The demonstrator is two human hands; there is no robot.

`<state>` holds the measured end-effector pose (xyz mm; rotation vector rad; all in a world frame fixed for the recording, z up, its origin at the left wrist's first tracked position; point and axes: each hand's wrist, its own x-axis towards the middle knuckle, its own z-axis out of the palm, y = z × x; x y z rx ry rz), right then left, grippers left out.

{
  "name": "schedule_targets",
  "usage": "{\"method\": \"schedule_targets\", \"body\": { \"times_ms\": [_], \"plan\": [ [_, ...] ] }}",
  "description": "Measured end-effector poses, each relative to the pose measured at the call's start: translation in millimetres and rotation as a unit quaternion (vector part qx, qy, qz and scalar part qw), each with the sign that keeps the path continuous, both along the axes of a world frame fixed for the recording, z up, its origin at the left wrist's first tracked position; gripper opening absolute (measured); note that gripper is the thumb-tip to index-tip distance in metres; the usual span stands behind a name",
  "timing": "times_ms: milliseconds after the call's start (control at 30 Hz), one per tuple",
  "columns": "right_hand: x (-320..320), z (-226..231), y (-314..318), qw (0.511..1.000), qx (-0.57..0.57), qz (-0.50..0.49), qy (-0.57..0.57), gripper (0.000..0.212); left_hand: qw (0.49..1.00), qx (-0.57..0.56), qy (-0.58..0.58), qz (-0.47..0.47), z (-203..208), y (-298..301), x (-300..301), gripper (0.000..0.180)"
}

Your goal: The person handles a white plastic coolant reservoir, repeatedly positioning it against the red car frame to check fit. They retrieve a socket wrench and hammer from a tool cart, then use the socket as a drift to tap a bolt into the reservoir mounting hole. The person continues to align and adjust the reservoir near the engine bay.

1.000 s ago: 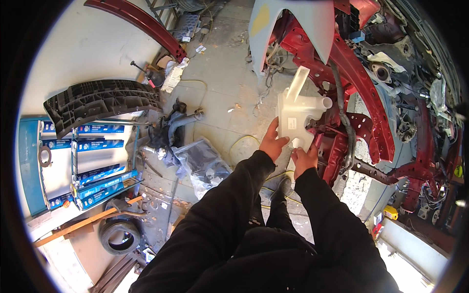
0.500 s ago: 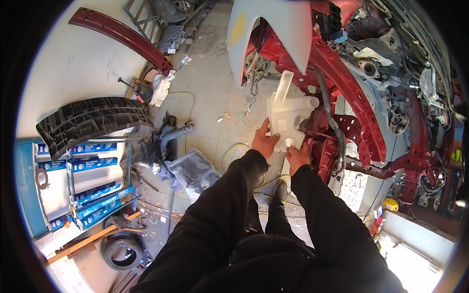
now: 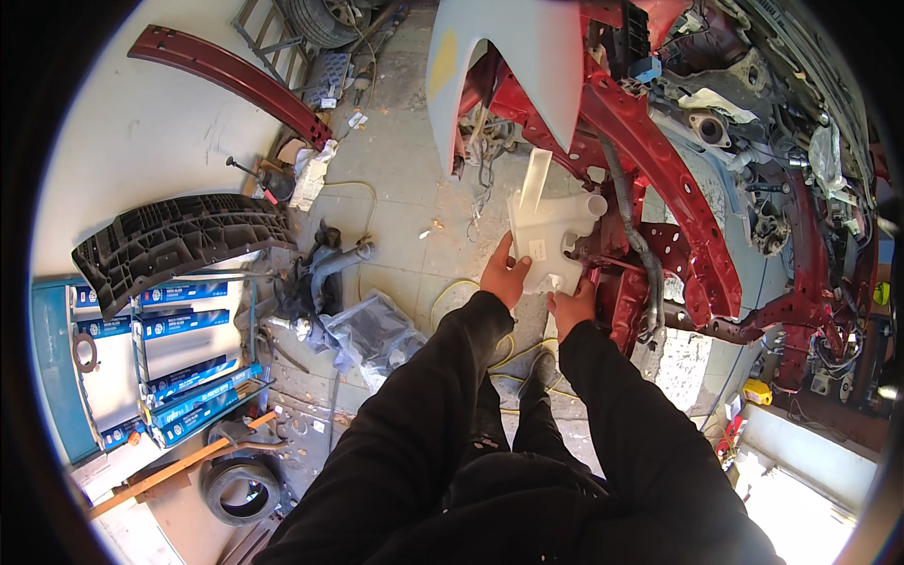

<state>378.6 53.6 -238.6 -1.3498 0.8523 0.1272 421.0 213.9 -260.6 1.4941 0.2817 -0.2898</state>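
Observation:
Between my hands is a whitish translucent plastic reservoir (image 3: 546, 240) with a long flat neck pointing away from me and a round spout at its right. My left hand (image 3: 506, 276) grips its lower left edge, thumb on the upper face. Fingers of my right hand (image 3: 572, 303) pinch its lower right corner. Just beyond and to the right stands the red car body frame (image 3: 659, 179), with a ribbed dark hose (image 3: 626, 212) running down it. A grey fender (image 3: 508, 56) juts out above the reservoir.
At left are a black plastic bumper piece (image 3: 179, 240), a rack of blue boxes (image 3: 188, 320) and a red beam (image 3: 235, 80) against the wall. A bagged part (image 3: 377, 331) lies on the floor, near a yellow cable (image 3: 443, 297). A tire (image 3: 240, 492) lies lower left.
The reservoir has shifted slightly left and toward me, tilting a little, with both hands still on it. The car front sits slightly further left in view.

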Motion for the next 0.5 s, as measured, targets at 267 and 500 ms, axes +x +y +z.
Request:
{"method": "schedule_targets", "body": {
  "times_ms": [267, 500],
  "plan": [
    [-1, 9, 1, 0.999, -0.001, 0.036, -0.014, 0.043, 1.000, 0.014, -0.026, 0.008, 16, 2, 8, 0.069],
    [-1, 8, 0, 0.999, -0.002, 0.043, -0.014, 0.046, 0.999, 0.021, -0.007, 0.049, 12, -10, 17, 0.069]
  ]
}}
